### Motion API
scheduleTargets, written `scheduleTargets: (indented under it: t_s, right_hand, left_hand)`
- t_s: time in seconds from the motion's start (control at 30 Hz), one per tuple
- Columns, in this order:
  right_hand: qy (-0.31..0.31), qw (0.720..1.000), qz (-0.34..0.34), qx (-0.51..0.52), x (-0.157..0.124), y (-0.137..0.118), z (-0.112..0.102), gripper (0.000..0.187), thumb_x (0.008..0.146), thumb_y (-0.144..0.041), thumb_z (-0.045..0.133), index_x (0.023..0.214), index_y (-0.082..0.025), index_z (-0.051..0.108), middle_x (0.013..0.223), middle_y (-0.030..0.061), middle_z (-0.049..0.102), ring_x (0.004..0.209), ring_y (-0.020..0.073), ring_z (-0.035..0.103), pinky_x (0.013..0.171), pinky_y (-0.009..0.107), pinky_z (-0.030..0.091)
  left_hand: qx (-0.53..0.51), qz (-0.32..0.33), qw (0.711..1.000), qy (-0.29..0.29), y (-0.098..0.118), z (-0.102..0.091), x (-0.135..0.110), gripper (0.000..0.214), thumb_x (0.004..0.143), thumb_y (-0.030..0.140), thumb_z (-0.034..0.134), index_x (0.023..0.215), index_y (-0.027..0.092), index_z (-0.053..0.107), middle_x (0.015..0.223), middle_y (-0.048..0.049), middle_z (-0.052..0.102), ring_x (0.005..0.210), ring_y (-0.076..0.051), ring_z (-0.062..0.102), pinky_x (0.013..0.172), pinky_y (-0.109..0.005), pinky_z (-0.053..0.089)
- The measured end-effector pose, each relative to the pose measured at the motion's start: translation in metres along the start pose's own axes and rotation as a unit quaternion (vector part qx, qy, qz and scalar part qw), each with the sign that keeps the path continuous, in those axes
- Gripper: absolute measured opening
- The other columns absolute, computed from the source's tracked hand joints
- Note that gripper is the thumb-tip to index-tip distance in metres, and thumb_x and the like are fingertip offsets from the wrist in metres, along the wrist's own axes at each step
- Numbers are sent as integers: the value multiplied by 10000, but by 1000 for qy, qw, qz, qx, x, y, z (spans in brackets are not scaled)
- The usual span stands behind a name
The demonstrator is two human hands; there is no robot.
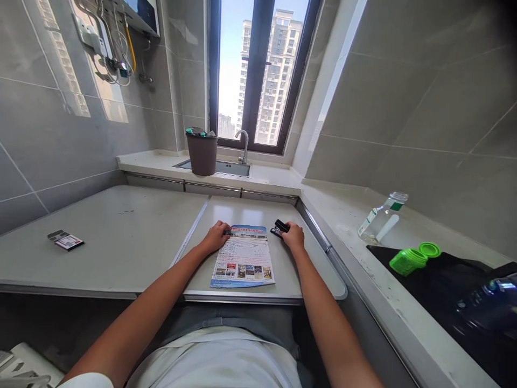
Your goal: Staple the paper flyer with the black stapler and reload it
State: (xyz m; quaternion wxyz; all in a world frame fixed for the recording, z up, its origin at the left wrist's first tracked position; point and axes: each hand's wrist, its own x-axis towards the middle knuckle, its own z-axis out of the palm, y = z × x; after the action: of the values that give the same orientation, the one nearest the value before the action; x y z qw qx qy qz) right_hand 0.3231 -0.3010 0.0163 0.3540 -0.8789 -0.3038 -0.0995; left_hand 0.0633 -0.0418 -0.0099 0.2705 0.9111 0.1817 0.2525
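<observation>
A printed leaflet (244,258) with blue borders, red heading text and a row of small photos lies flat on the table. My left hand (217,236) is at its upper left edge, with curled fingers closed on that edge; a small dark patch shows by the fingertips. Just right of the leaflet, my right hand (294,236) grips a black stapler (278,228) resting on the tabletop. The stapler's front end points left and its rear is covered by the fingers. A gap separates the stapler from the leaflet.
The white table (133,231) carries a small packet (68,240) at far left. Behind stand a sink (230,168), a faucet (243,145) and a brown bin (202,154). On the right counter are a glass jar (382,218), a green bottle (407,261) and a dark blue object (490,304).
</observation>
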Motion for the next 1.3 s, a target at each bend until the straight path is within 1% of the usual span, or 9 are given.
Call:
scheduleTargets:
  t_s: [0.13,0.23,0.33,0.43,0.53,0.73,0.87,1.03,1.3]
  right_hand:
    - [-44,998,-43,12,1,0,3,381,765,-183,843,1143,-233,841,1114,130,840,1060,340,774,892,387,573]
    - [-64,995,-73,23,1,0,5,381,765,-174,837,1136,-261,851,1115,98,848,1062,315,779,918,379,584]
    - [-69,994,-80,27,2,2,5,411,767,-172,828,1169,-259,848,1151,106,844,1105,328,771,974,415,583]
    - [-78,993,-83,36,1,1,4,421,783,-176,809,1196,-251,842,1168,110,841,1123,332,766,1007,436,578]
    - [-104,987,-110,59,-1,-4,4,415,781,-173,807,1187,-249,843,1168,83,842,1108,305,771,1008,407,578]
    - [-144,973,-158,81,-6,-18,1,388,747,-177,841,1129,-242,851,1094,50,847,1042,284,770,979,391,572]
    - [-148,973,-159,74,-7,-17,0,395,759,-165,828,1143,-251,849,1099,52,844,1045,294,764,989,413,568]
    - [-131,978,-145,69,-7,-15,3,411,792,-145,790,1186,-247,842,1164,91,835,1108,326,751,1020,452,560]
    - [-151,969,-173,94,-10,-21,1,374,771,-161,830,1136,-238,847,1102,59,849,1037,299,778,979,421,581]
  left_hand:
    - [-32,-4,999,25,-3,-2,1,323,848,84,628,1122,177,769,1196,-127,637,1094,-258,697,1059,-432,590]
    - [-51,-21,997,50,-4,-2,2,335,825,74,617,1080,169,812,1239,-150,633,1106,-270,706,1086,-465,594]
    - [-75,-43,994,69,-4,-5,3,329,830,100,604,1048,165,842,1286,-162,679,1097,-274,725,1107,-482,588]
    - [-101,-62,990,73,-5,-9,4,310,836,141,599,1003,174,858,1147,-137,788,1075,-297,749,1071,-477,602]
    - [-124,-75,986,83,-3,-12,5,294,846,183,602,987,171,859,1056,-126,832,1031,-316,776,1020,-473,615]
    - [-140,-76,978,133,3,-17,2,298,862,190,574,983,170,845,1179,-134,823,1171,-331,755,1109,-491,568]
    - [-148,-83,974,149,3,-18,2,281,876,205,579,987,169,834,1176,-143,820,1196,-336,744,1117,-501,563]
    - [-159,-94,970,157,0,-20,3,314,909,239,555,1050,168,826,1240,-140,807,1204,-323,747,1091,-474,578]
    - [-124,-98,979,130,4,-21,2,263,819,174,595,912,167,841,1112,-147,840,1116,-357,770,1088,-513,573]
